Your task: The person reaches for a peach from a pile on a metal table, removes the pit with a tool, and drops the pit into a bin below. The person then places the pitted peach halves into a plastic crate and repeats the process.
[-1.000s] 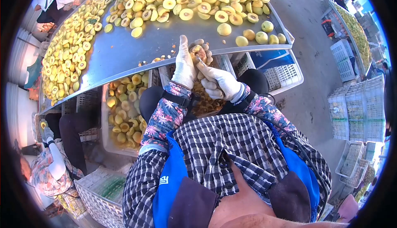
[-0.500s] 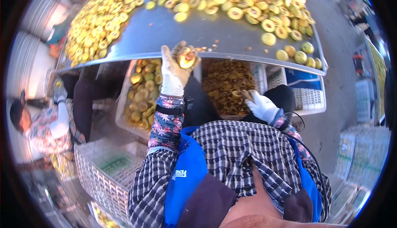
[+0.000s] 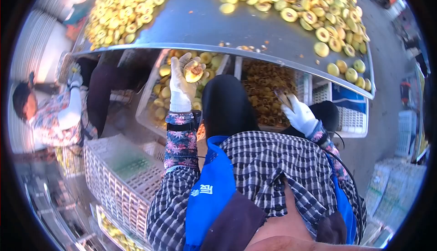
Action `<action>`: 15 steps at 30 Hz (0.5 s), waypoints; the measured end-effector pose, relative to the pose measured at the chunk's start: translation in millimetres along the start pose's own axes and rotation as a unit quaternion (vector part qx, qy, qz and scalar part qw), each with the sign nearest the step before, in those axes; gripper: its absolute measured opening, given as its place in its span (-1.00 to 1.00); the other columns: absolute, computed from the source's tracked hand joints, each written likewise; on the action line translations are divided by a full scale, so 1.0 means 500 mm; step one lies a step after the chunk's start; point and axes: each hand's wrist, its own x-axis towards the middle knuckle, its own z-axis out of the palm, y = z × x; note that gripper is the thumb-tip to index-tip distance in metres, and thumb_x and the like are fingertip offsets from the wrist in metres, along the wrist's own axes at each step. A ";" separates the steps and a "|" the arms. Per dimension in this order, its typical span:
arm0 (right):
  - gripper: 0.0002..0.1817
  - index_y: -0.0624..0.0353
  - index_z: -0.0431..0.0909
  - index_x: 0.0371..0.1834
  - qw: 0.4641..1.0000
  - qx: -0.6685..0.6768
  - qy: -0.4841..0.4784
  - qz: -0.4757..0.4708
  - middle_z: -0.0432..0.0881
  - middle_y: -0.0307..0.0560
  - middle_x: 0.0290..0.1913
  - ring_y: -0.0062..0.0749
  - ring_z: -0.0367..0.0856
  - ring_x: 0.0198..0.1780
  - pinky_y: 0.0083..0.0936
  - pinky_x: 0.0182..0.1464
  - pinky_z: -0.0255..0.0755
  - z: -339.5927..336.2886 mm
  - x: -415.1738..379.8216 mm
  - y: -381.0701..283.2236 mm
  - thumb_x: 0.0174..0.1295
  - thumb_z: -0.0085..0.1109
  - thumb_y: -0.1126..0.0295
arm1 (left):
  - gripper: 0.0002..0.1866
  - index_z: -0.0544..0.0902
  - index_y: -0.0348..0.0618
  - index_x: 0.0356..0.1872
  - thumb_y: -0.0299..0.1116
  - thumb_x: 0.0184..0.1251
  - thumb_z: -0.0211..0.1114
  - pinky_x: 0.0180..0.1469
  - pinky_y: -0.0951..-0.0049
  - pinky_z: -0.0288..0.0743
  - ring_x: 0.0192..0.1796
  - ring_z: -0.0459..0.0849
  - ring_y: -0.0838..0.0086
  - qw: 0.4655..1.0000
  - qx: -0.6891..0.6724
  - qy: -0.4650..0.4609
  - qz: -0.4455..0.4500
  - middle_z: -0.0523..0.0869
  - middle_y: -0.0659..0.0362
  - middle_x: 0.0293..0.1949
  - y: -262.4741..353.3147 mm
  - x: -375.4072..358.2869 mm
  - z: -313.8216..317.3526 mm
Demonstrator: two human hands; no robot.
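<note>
My left hand [image 3: 183, 86], in a whitish work glove, is closed around a halved peach [image 3: 193, 71] whose rough brown hollow faces up. It is just off the front edge of the metal table, above a crate of yellow peaches [image 3: 160, 101]. My right hand [image 3: 298, 113], gloved too, hangs over a crate of brown pits and scraps [image 3: 264, 80]. Its fingers are curled together. Something thin and dark seems to stick out from them, too small and blurred to name.
Halved peaches cover the back of the metal table [image 3: 200, 28], with several whole ones [image 3: 350, 74] at its right corner. Small scraps lie along the front edge. A white crate [image 3: 353, 121] stands at right, a stacked crate [image 3: 114, 178] at left. Another person [image 3: 59, 110] sits at far left.
My left hand has come back from over the table edge toward me, still holding the halved peach. My right hand stays over the scrap crate; a piece near its fingertips no longer shows. The view has shifted.
</note>
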 end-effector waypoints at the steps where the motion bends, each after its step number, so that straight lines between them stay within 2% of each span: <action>1: -0.59 0.18 0.33 0.08 0.998 -0.001 0.043 -0.037 0.63 0.23 -0.33 0.15 0.63 -0.25 -0.11 -0.25 0.48 -0.007 0.009 -0.013 0.29 0.11 0.20 | -0.36 0.44 -0.11 0.08 0.29 0.32 0.05 -0.09 0.07 0.60 -0.07 0.65 0.20 1.000 0.023 -0.006 -0.009 0.61 0.05 -0.10 -0.015 -0.003 0.045; 3: -0.61 0.13 0.35 0.06 0.989 -0.024 0.118 -0.088 0.63 0.18 -0.35 0.08 0.65 -0.28 -0.15 -0.29 0.52 -0.031 0.029 -0.059 0.27 0.15 0.21 | -0.40 0.44 -0.11 0.03 0.25 0.32 0.10 -0.11 0.10 0.63 -0.06 0.65 0.23 0.995 0.048 -0.082 -0.029 0.60 0.08 -0.14 -0.061 0.008 0.105; 5: -0.62 0.11 0.37 0.06 0.977 -0.056 0.165 -0.125 0.63 0.15 -0.37 0.02 0.67 -0.30 -0.21 -0.31 0.55 -0.055 0.044 -0.099 0.25 0.17 0.21 | -0.45 0.44 -0.12 -0.02 0.20 0.34 0.11 -0.14 0.09 0.66 -0.07 0.66 0.25 0.989 0.063 -0.120 -0.061 0.59 0.12 -0.19 -0.096 0.000 0.180; 6: -0.61 0.11 0.37 0.06 0.968 -0.076 0.190 -0.145 0.63 0.14 -0.36 0.01 0.67 -0.31 -0.22 -0.31 0.55 -0.067 0.049 -0.119 0.24 0.17 0.22 | -0.46 0.45 -0.15 -0.04 0.18 0.36 0.10 -0.08 0.19 0.62 -0.07 0.64 0.31 0.980 0.079 -0.167 -0.076 0.59 0.14 -0.19 -0.094 -0.023 0.218; 7: -0.61 0.11 0.37 0.06 0.958 -0.097 0.211 -0.166 0.63 0.13 -0.35 -0.01 0.67 -0.31 -0.24 -0.32 0.55 -0.077 0.054 -0.133 0.24 0.18 0.22 | -0.46 0.45 -0.15 -0.04 0.18 0.36 0.10 -0.08 0.19 0.62 -0.07 0.64 0.31 0.976 0.081 -0.182 -0.084 0.59 0.14 -0.19 -0.114 -0.020 0.234; 9: -0.59 0.15 0.38 0.07 0.949 -0.121 0.232 -0.176 0.65 0.08 -0.27 -0.03 0.67 -0.33 -0.25 -0.33 0.55 -0.078 0.068 -0.132 0.24 0.16 0.19 | -0.44 0.47 -0.18 -0.05 0.19 0.37 0.11 0.02 0.33 0.54 -0.07 0.60 0.40 0.960 0.089 -0.252 -0.084 0.58 0.15 -0.17 -0.145 -0.016 0.257; 10: -0.58 0.15 0.38 0.09 0.953 -0.149 0.217 -0.148 0.65 0.08 -0.27 -0.03 0.67 -0.34 -0.24 -0.33 0.55 -0.076 0.071 -0.128 0.26 0.13 0.18 | -0.44 0.48 -0.19 -0.04 0.19 0.37 0.10 0.08 0.42 0.45 -0.07 0.57 0.48 0.954 0.120 -0.264 -0.074 0.58 0.16 -0.15 -0.152 -0.017 0.261; 11: -0.57 0.16 0.37 0.11 0.956 -0.177 0.201 -0.122 0.65 0.07 -0.27 -0.04 0.67 -0.35 -0.24 -0.33 0.55 -0.075 0.073 -0.123 0.27 0.10 0.16 | -0.44 0.48 -0.19 -0.04 0.19 0.37 0.10 0.08 0.42 0.45 -0.07 0.57 0.48 0.952 0.120 -0.270 -0.077 0.58 0.16 -0.15 -0.156 -0.018 0.269; 14: -0.56 0.15 0.37 0.13 0.950 -0.220 0.195 -0.103 0.65 0.08 -0.29 -0.05 0.67 -0.35 -0.23 -0.33 0.55 -0.078 0.069 -0.102 0.28 0.05 0.14 | -0.51 0.45 -0.18 0.01 0.07 0.42 0.12 0.10 0.35 0.47 -0.02 0.57 0.43 0.949 0.127 -0.276 -0.088 0.58 0.15 -0.10 -0.167 -0.020 0.279; 15: -0.56 0.15 0.37 0.13 0.950 -0.219 0.198 -0.100 0.65 0.08 -0.29 -0.05 0.67 -0.35 -0.23 -0.33 0.55 -0.082 0.067 -0.099 0.28 0.05 0.14 | -0.58 0.42 -0.20 0.05 -0.06 0.42 0.13 0.13 0.30 0.46 0.02 0.56 0.38 0.944 0.100 -0.297 -0.104 0.58 0.12 -0.07 -0.167 -0.020 0.278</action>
